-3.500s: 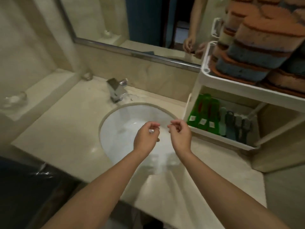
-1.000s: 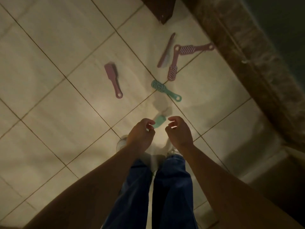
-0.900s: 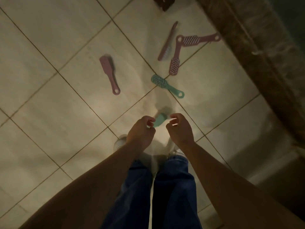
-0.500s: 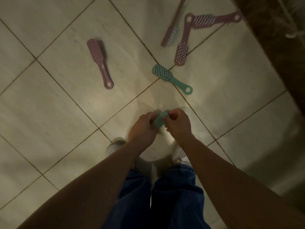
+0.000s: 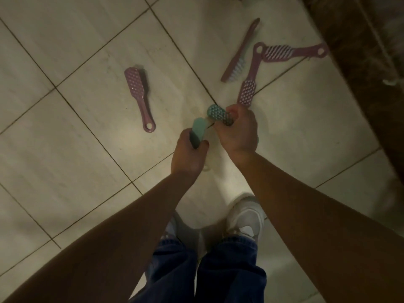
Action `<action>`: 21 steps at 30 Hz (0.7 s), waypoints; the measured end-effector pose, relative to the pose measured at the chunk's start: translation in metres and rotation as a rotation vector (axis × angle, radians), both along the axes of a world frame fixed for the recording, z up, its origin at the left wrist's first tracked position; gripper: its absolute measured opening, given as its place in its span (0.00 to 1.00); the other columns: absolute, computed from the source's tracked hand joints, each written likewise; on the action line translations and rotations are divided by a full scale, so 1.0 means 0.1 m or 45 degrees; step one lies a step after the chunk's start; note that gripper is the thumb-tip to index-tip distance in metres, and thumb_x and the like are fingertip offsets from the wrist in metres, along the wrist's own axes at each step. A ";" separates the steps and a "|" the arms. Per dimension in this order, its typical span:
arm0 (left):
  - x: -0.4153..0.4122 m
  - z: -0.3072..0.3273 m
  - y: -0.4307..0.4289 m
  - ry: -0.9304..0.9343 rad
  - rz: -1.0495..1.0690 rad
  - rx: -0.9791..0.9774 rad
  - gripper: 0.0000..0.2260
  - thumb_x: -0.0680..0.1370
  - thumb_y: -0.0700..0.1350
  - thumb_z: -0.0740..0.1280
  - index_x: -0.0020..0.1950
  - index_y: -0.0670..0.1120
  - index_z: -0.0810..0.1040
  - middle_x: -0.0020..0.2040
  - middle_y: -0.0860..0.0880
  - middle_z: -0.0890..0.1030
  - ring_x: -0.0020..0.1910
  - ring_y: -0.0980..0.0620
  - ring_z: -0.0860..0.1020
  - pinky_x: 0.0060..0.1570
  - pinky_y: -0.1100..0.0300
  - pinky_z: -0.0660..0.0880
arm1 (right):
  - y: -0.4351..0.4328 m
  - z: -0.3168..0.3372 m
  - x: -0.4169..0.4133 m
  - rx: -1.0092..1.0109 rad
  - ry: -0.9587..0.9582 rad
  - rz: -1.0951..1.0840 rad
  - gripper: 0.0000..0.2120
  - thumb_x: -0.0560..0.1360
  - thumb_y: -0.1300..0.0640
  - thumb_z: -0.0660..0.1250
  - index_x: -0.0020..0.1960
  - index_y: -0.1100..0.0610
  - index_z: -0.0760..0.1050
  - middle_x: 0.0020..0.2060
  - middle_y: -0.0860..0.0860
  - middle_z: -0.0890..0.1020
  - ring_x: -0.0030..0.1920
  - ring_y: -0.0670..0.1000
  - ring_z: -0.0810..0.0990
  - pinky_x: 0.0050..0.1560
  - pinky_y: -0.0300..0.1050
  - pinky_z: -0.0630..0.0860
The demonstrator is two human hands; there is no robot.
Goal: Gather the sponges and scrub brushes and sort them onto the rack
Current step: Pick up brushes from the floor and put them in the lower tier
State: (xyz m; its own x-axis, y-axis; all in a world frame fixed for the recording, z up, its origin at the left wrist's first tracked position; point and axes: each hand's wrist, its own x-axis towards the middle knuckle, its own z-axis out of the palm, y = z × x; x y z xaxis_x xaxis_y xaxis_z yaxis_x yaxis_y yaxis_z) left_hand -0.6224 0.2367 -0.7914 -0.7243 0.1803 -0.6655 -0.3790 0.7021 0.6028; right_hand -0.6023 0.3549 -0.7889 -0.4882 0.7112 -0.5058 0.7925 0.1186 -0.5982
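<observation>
1. Left hand (image 5: pixel 188 155): fingers curled round the handle of the smooth teal brush (image 5: pixel 198 130). The brush head sticks out past the fingers, toward the far side.
2. Right hand (image 5: pixel 239 132): closed tight on the dotted teal brush (image 5: pixel 215 112). Its head points far-left out of the fist; the handle is hidden in the palm.
3. The two teal heads sit just beside each other above the tiled floor (image 5: pixel 87 160). I cannot tell whether they touch.
4. Lone pink brush (image 5: pixel 137 92): flat on the floor, left of the hands and well apart from them, with its handle loop toward the near side.
5. Side-lying pink brush (image 5: pixel 239 55): far right on the floor, pale bristles showing.
6. Near pink brush (image 5: pixel 248 92): its head lies just beyond the right hand's knuckles.
7. Far pink brush (image 5: pixel 290 53): lies crosswise, its head at the loop end of the near pink brush.
8. Dark stone strip (image 5: pixel 360 73) runs along the right edge.
9. White shoe (image 5: pixel 246 217) and blue jeans (image 5: pixel 227 270) show at the near side.
</observation>
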 end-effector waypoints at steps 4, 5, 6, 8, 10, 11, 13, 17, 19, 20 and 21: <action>-0.16 -0.04 0.06 -0.051 0.123 0.058 0.14 0.76 0.44 0.67 0.62 0.47 0.72 0.43 0.56 0.76 0.40 0.53 0.77 0.35 0.63 0.71 | 0.09 -0.12 -0.12 0.160 -0.221 0.266 0.21 0.71 0.55 0.72 0.63 0.50 0.74 0.60 0.51 0.76 0.61 0.54 0.73 0.58 0.50 0.73; -0.18 -0.05 0.06 -0.066 0.131 0.075 0.14 0.76 0.44 0.67 0.61 0.47 0.72 0.43 0.54 0.76 0.39 0.52 0.77 0.35 0.62 0.72 | 0.09 -0.14 -0.11 0.198 -0.254 0.327 0.21 0.71 0.56 0.71 0.63 0.50 0.73 0.60 0.51 0.76 0.61 0.55 0.72 0.58 0.49 0.71; -0.19 -0.06 0.06 -0.078 0.134 0.087 0.13 0.76 0.44 0.67 0.60 0.47 0.73 0.43 0.53 0.77 0.38 0.52 0.77 0.34 0.62 0.72 | 0.08 -0.16 -0.10 0.243 -0.273 0.382 0.21 0.71 0.57 0.70 0.63 0.49 0.73 0.61 0.52 0.75 0.61 0.55 0.72 0.58 0.49 0.69; -0.21 -0.07 0.06 -0.092 0.132 0.085 0.14 0.77 0.44 0.67 0.61 0.47 0.73 0.43 0.51 0.78 0.37 0.54 0.77 0.32 0.63 0.72 | 0.08 -0.19 -0.08 0.328 -0.282 0.464 0.20 0.71 0.58 0.69 0.63 0.50 0.73 0.60 0.52 0.75 0.60 0.56 0.72 0.56 0.49 0.69; -0.22 -0.08 0.04 -0.098 0.113 0.069 0.14 0.77 0.45 0.66 0.63 0.46 0.73 0.45 0.50 0.79 0.37 0.54 0.77 0.32 0.64 0.71 | 0.07 -0.21 -0.06 0.393 -0.288 0.520 0.19 0.71 0.59 0.69 0.61 0.52 0.74 0.59 0.53 0.76 0.59 0.56 0.72 0.55 0.49 0.70; -0.22 -0.08 0.04 -0.099 0.101 0.064 0.15 0.78 0.46 0.66 0.64 0.46 0.74 0.45 0.49 0.79 0.37 0.54 0.76 0.33 0.64 0.70 | 0.06 -0.21 -0.05 0.409 -0.299 0.535 0.18 0.70 0.59 0.69 0.60 0.53 0.74 0.59 0.54 0.76 0.58 0.56 0.73 0.55 0.49 0.70; -0.22 -0.04 0.02 -0.094 0.074 0.049 0.14 0.78 0.46 0.65 0.63 0.46 0.74 0.43 0.48 0.79 0.36 0.55 0.75 0.33 0.64 0.69 | 0.04 -0.19 -0.02 0.369 -0.314 0.516 0.17 0.71 0.58 0.69 0.60 0.54 0.75 0.58 0.54 0.75 0.57 0.56 0.75 0.56 0.50 0.73; -0.19 0.17 0.00 -0.082 0.034 0.004 0.14 0.78 0.47 0.66 0.62 0.44 0.75 0.43 0.48 0.78 0.37 0.55 0.75 0.32 0.69 0.69 | -0.06 0.05 0.16 0.081 -0.195 0.319 0.13 0.73 0.56 0.67 0.56 0.57 0.76 0.51 0.55 0.77 0.49 0.55 0.78 0.46 0.47 0.75; -0.16 0.36 0.02 -0.097 0.018 -0.021 0.15 0.78 0.47 0.66 0.62 0.44 0.74 0.44 0.48 0.77 0.40 0.54 0.75 0.32 0.69 0.70 | -0.11 0.27 0.27 -0.039 -0.096 0.201 0.11 0.73 0.57 0.67 0.53 0.60 0.76 0.45 0.55 0.78 0.46 0.55 0.78 0.41 0.46 0.72; -0.13 0.49 0.05 -0.110 0.019 -0.021 0.14 0.78 0.47 0.66 0.62 0.43 0.74 0.44 0.48 0.77 0.40 0.54 0.75 0.32 0.69 0.70 | -0.11 0.40 0.32 -0.083 -0.063 0.153 0.10 0.72 0.58 0.67 0.52 0.60 0.75 0.43 0.54 0.78 0.44 0.55 0.77 0.39 0.44 0.69; -0.11 0.63 0.08 -0.126 0.028 -0.013 0.14 0.78 0.47 0.66 0.61 0.43 0.74 0.44 0.48 0.78 0.39 0.53 0.75 0.32 0.67 0.69 | -0.10 0.56 0.37 -0.114 -0.052 0.117 0.09 0.72 0.58 0.67 0.51 0.60 0.75 0.41 0.52 0.77 0.42 0.54 0.76 0.38 0.42 0.67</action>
State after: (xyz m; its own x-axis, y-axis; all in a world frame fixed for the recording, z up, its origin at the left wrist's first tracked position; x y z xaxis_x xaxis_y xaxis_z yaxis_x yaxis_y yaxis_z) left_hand -0.6330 0.2449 -0.7284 -0.6588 0.1580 -0.7356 -0.4517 0.6988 0.5546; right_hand -0.5656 0.3446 -0.7333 -0.5271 0.6155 -0.5859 0.8046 0.1397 -0.5771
